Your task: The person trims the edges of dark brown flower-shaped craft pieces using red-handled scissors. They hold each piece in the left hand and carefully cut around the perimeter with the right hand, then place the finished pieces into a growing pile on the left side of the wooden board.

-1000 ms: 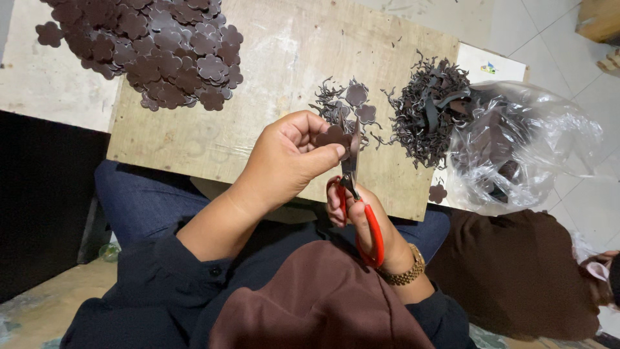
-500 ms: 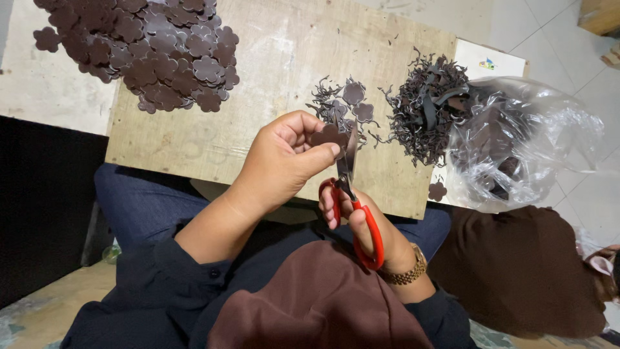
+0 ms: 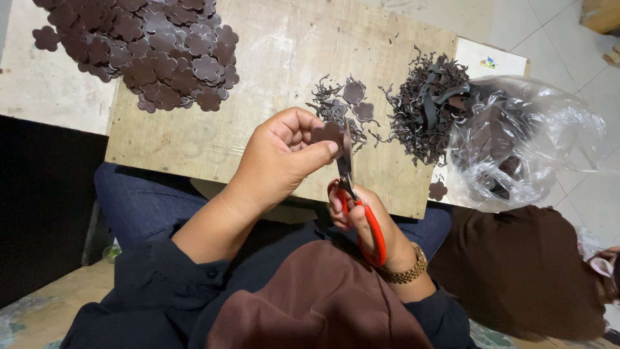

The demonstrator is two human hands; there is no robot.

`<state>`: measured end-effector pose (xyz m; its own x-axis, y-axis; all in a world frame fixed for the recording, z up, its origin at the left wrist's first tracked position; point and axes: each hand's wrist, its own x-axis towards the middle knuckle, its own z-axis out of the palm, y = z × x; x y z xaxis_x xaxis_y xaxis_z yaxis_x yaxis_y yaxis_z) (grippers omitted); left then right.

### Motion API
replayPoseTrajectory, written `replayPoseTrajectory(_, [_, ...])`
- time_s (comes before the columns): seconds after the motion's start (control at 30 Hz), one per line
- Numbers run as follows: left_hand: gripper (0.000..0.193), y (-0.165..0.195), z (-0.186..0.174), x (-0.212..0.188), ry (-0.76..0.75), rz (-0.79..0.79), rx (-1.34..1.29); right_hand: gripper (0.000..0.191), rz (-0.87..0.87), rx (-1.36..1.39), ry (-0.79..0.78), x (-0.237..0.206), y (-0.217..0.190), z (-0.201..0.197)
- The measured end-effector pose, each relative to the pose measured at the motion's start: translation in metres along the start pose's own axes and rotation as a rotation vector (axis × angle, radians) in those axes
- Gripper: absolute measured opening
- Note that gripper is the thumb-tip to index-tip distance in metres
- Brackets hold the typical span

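A small dark brown flower-shaped piece (image 3: pixel 327 133) is pinched between thumb and fingers of the left hand (image 3: pixel 287 155), above the near edge of the wooden board (image 3: pixel 271 71) that serves as worktop, and the blades of the red-handled scissors (image 3: pixel 356 200) stand against its right edge. The right hand (image 3: pixel 361 216) is clamped around the scissor handles, just nearer the body than the piece. On the board, a few cut flowers and trimmings (image 3: pixel 345 106) lie just beyond the piece, a pile of dark scrap strips (image 3: pixel 429 106) lies at the right beside a clear plastic bag (image 3: pixel 523 142), and a heap of finished flower shapes (image 3: pixel 148 48) occupies the far left corner.
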<state>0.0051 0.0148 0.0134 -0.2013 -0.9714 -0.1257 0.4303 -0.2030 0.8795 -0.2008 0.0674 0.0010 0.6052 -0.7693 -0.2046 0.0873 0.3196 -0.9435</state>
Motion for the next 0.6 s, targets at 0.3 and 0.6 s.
replayPoseTrajectory(0.3, [0.025,0.004,-0.0001,0.0003,0.015,-0.014,-0.076,0.076,-0.002,0.011,0.021,-0.0003,0.0022,-0.0014])
replayPoseTrajectory(0.6, [0.027,0.0027,0.0016,-0.0002,0.032,0.077,0.137,0.076,-0.017,-0.04,-0.008,0.001,0.0047,-0.0019])
